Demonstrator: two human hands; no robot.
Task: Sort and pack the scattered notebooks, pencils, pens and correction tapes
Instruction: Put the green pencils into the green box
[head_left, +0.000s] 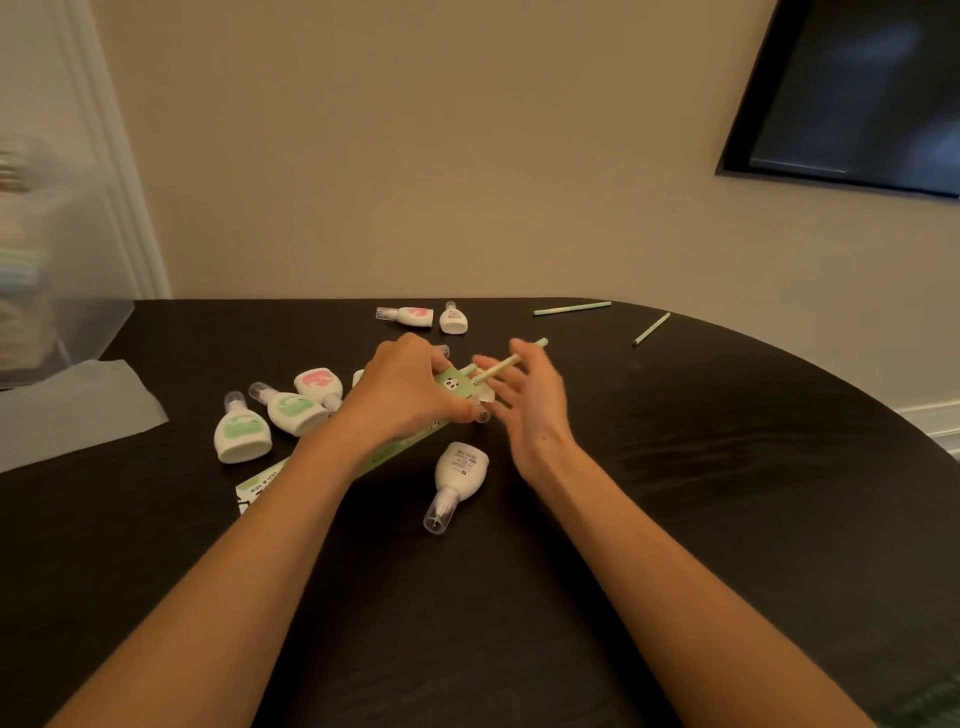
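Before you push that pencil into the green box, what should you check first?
1. Box held steady: the left hand grips the green box. Ok.
2. Pencil lined up: the pencil points at the box's far end, where other pencil ends poke out. Ok.
3. Firm hold on the pencil: the right hand is blurred. Cannot tell.
4. All pencils gathered: two loose pencils lie by the table's far edge. Not ok.
5. Nothing crowding the box: one correction tape lies close beside it. Cannot tell whether they touch.
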